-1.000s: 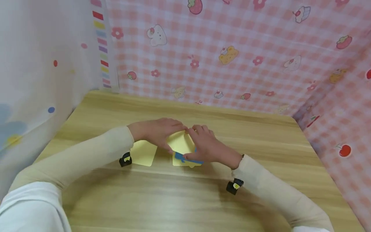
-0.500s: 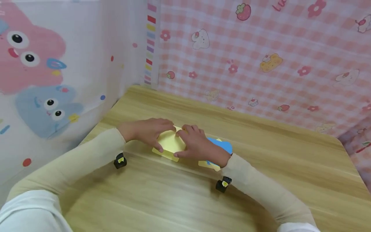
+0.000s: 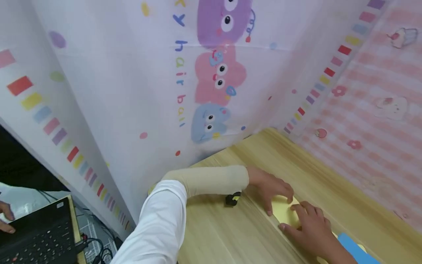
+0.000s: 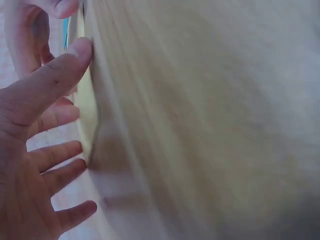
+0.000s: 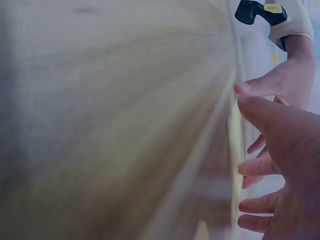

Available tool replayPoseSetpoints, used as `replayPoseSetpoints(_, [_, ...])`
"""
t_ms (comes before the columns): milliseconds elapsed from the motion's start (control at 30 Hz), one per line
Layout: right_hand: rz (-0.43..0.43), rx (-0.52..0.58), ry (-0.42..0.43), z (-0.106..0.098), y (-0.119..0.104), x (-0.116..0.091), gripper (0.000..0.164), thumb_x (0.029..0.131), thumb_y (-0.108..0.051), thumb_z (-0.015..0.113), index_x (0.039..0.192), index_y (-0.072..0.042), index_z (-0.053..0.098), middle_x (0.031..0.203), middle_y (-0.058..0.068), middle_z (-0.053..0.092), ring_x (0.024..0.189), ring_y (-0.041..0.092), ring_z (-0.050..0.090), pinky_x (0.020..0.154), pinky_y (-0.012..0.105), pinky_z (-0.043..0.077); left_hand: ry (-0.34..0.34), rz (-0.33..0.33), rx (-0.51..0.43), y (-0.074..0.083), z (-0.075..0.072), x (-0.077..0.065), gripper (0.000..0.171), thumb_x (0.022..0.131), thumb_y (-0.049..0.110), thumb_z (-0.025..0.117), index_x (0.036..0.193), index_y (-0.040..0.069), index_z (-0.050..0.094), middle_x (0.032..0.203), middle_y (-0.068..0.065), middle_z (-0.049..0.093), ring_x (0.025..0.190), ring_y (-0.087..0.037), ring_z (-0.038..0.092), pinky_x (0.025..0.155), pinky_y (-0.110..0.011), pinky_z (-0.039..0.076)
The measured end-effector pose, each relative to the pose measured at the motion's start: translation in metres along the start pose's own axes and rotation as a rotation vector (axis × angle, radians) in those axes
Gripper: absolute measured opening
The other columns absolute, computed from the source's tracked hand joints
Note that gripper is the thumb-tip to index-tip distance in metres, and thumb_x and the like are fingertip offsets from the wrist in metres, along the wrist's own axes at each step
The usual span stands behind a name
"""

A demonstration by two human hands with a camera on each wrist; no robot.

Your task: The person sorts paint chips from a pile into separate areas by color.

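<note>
A pale yellow card with rounded corners lies close over the wooden table, between both hands. At its far left side is my left hand, thumb on the near edge and fingers curved to the far edge. My right hand holds the opposite end in the same way. From the left wrist view, the card's thin edge runs just past the thumb, low over the wood. Both thumbs come near each other in the right wrist view, by the card's edge.
Right of the right hand lies a blue flat piece over bits of yellow, partly hidden by the forearm. Patterned curtains wall the table. At far left, outside the curtain, another person's hand rests by a black laptop.
Both hands have carried the card left from above the blue piece to the other yellow card's place and lowered it. The head view has swung left, bringing the laptop into sight.
</note>
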State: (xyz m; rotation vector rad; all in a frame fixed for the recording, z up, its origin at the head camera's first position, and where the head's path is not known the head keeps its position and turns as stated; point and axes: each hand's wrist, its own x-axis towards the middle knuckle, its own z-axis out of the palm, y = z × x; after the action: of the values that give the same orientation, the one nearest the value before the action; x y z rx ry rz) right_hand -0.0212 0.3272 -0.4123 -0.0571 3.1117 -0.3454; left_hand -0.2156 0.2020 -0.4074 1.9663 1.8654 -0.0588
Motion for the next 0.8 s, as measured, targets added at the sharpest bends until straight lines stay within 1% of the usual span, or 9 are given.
replayPoseSetpoints(67, [-0.015, 0.015, 0.019, -0.001, -0.016, 0.009, 0.060, 0.090, -0.050, 0.073, 0.129, -0.005, 0.058, 0.139, 0.029, 0.048, 0.122, 0.057, 0.043, 0.085, 0.078, 0.036, 0.037, -0.002, 0.035, -0.005, 0.002, -0.022, 0.082, 0.080, 0.055, 0.082, 0.147, 0.022, 0.049, 0.159, 0.003, 0.035, 0.145, -0.012, 0.033, 0.114, -0.029, 0.031])
replayPoseSetpoints(200, [-0.183, 0.018, -0.003, -0.012, -0.062, 0.084, 0.059, 0.094, -0.043, 0.070, 0.137, -0.007, 0.053, 0.147, 0.027, 0.042, 0.132, 0.053, 0.037, 0.096, 0.076, 0.030, 0.189, -0.155, 0.030, -0.035, 0.006, -0.124, 0.082, 0.082, 0.055, 0.080, 0.147, 0.017, 0.049, 0.159, -0.008, 0.038, 0.146, -0.025, 0.036, 0.116, -0.044, 0.032])
replayPoseSetpoints(300, [-0.295, 0.018, -0.035, -0.024, -0.096, 0.130, 0.058, 0.097, -0.043, 0.067, 0.140, -0.009, 0.050, 0.153, 0.025, 0.036, 0.139, 0.049, 0.031, 0.101, 0.073, 0.028, 0.278, -0.277, -0.023, -0.041, 0.011, -0.196, 0.080, 0.082, 0.052, 0.080, 0.146, 0.014, 0.050, 0.159, -0.013, 0.038, 0.146, -0.030, 0.035, 0.116, -0.053, 0.030])
replayPoseSetpoints(333, [-0.320, 0.015, -0.041, -0.028, -0.104, 0.140, 0.058, 0.098, -0.043, 0.066, 0.141, -0.009, 0.050, 0.154, 0.025, 0.035, 0.140, 0.048, 0.029, 0.103, 0.073, 0.027, 0.299, -0.302, -0.038, -0.040, 0.013, -0.213, 0.079, 0.082, 0.051, 0.081, 0.145, 0.013, 0.050, 0.159, -0.014, 0.038, 0.146, -0.032, 0.036, 0.116, -0.054, 0.030])
replayPoseSetpoints(400, [-0.353, 0.001, -0.043, -0.035, -0.112, 0.151, 0.057, 0.098, -0.043, 0.065, 0.141, -0.010, 0.049, 0.155, 0.025, 0.033, 0.141, 0.048, 0.028, 0.104, 0.073, 0.027, 0.324, -0.331, -0.062, -0.035, 0.016, -0.236, 0.078, 0.083, 0.049, 0.081, 0.144, 0.011, 0.051, 0.158, -0.016, 0.038, 0.146, -0.034, 0.035, 0.116, -0.057, 0.029])
replayPoseSetpoints(433, [-0.353, -0.005, -0.048, -0.039, -0.113, 0.153, 0.056, 0.098, -0.043, 0.066, 0.141, -0.010, 0.049, 0.156, 0.025, 0.033, 0.142, 0.048, 0.027, 0.105, 0.073, 0.026, 0.331, -0.336, -0.066, -0.032, 0.016, -0.242, 0.078, 0.083, 0.048, 0.081, 0.144, 0.011, 0.051, 0.158, -0.016, 0.038, 0.146, -0.035, 0.036, 0.115, -0.058, 0.029])
replayPoseSetpoints(500, [-0.337, -0.009, -0.064, -0.046, -0.109, 0.152, 0.055, 0.098, -0.040, 0.066, 0.141, -0.011, 0.049, 0.157, 0.025, 0.031, 0.143, 0.049, 0.026, 0.105, 0.073, 0.025, 0.341, -0.330, -0.057, -0.028, 0.015, -0.245, 0.077, 0.084, 0.047, 0.081, 0.144, 0.010, 0.051, 0.157, -0.017, 0.039, 0.145, -0.035, 0.037, 0.115, -0.058, 0.029])
replayPoseSetpoints(667, [-0.273, 0.006, -0.100, -0.055, -0.086, 0.136, 0.055, 0.095, -0.032, 0.072, 0.140, -0.008, 0.050, 0.156, 0.026, 0.033, 0.140, 0.050, 0.027, 0.104, 0.074, 0.025, 0.371, -0.292, 0.007, -0.022, 0.004, -0.223, 0.079, 0.085, 0.051, 0.079, 0.145, 0.009, 0.050, 0.155, -0.016, 0.042, 0.144, -0.034, 0.038, 0.115, -0.056, 0.031])
replayPoseSetpoints(800, [-0.252, 0.015, -0.115, -0.047, -0.073, 0.130, 0.056, 0.093, -0.030, 0.075, 0.138, -0.007, 0.053, 0.153, 0.026, 0.038, 0.137, 0.051, 0.032, 0.101, 0.073, 0.028, 0.357, -0.304, 0.010, -0.019, -0.001, -0.209, 0.082, 0.084, 0.053, 0.078, 0.147, 0.010, 0.049, 0.155, -0.015, 0.044, 0.145, -0.032, 0.038, 0.115, -0.056, 0.031])
